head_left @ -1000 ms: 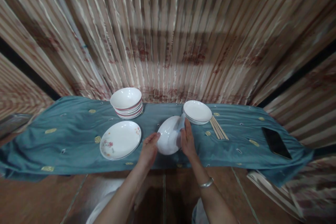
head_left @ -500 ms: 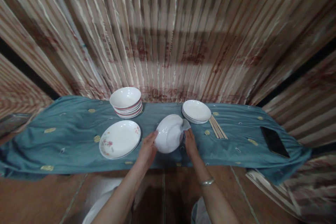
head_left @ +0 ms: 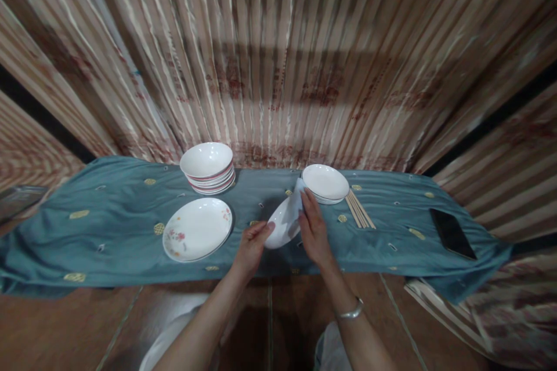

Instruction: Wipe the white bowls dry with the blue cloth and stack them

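Note:
A white plate point(head_left: 278, 231) is held tilted above the cloth, in the middle of the head view. My left hand point(head_left: 250, 248) grips its left rim, thumb over the edge. At the plate's right side, my right hand point(head_left: 315, 235) presses a thin white tissue point(head_left: 300, 186) against it, fingers pointing up. Part of the plate is hidden by that tissue and hand. Just beyond my right hand is a stack of small white plates point(head_left: 325, 181). Left of my left hand lies a large oval plate point(head_left: 198, 229) with a floral print.
A stack of white bowls with red bands point(head_left: 208, 167) stands at the back left. Several wooden chopsticks point(head_left: 361, 210) lie beside the small plates. A black phone point(head_left: 452, 233) rests on the right of the blue-green tablecloth point(head_left: 122, 214). A striped curtain point(head_left: 278, 69) hangs behind.
The plate has turned from showing its ringed underside to a steeper, narrower tilt. My right hand has risen along its right side with the tissue. The dishes on the table stay put.

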The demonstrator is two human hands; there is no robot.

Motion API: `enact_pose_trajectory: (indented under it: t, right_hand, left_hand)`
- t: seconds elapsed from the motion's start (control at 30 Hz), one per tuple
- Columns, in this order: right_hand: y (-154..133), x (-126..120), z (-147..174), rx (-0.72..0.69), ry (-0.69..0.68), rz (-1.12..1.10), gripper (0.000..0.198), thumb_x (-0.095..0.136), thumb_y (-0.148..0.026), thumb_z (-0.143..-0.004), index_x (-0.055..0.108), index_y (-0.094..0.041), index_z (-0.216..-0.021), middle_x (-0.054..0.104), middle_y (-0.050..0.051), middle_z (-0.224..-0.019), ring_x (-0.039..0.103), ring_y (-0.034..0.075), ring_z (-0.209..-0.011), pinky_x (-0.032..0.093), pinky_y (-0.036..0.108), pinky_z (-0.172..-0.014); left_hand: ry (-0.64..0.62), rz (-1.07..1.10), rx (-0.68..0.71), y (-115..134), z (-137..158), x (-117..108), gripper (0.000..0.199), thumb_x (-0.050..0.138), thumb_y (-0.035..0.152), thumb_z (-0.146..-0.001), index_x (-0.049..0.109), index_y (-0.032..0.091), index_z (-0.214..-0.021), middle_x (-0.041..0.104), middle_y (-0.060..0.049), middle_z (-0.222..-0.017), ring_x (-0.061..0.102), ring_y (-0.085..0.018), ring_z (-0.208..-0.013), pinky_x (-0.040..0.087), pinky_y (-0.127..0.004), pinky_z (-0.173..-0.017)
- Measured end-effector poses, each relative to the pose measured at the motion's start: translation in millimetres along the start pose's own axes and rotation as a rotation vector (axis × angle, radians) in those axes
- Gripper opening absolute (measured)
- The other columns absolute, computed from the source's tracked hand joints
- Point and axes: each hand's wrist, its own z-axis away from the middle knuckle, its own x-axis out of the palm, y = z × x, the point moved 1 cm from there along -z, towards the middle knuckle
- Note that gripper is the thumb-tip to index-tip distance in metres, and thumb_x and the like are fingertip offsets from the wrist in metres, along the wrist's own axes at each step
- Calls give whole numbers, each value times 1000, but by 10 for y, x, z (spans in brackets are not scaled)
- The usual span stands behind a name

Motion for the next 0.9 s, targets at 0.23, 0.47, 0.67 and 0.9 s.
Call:
enact_pose_trajectory:
  t: [0.23,0.47,0.67,0.9]
  right_hand:
    - [-433,125,190,-270,-134,214,47,43,-30,-94,39,-22,-140,25,9,-155,11,27,-146,24,55,-114]
    - [-457,222,201,-266,-104,346,38,42,-27,-94,48,-21,-132,38,11,-148,17,26,-144,20,55,-113]
    - [-233,159,34,-142,-33,263,45,35,-31,-96,38,-23,-141,30,9,-152,17,23,-145,21,51,-114]
    - [449,345,43,198,71,-144,54,29,-42,-97,29,-20,-146,38,10,-149,33,18,-139,29,42,-114]
  left_hand:
    - [-39,46,61,11,-8,-28,27,79,38,-60,73,16,-74,66,-1,-67,55,-14,-65,43,-25,-65]
    - [-84,5,94,-22,-31,-72,29,76,37,-64,73,17,-84,71,-4,-81,61,-18,-77,44,-29,-74]
    - [-43,53,5,-4,-8,4,28,79,39,-63,71,14,-73,66,-2,-66,58,-15,-65,44,-27,-66]
    - [37,165,-71,91,-15,-32,34,83,38,-56,69,12,-73,70,-6,-70,65,-21,-73,47,-29,-68]
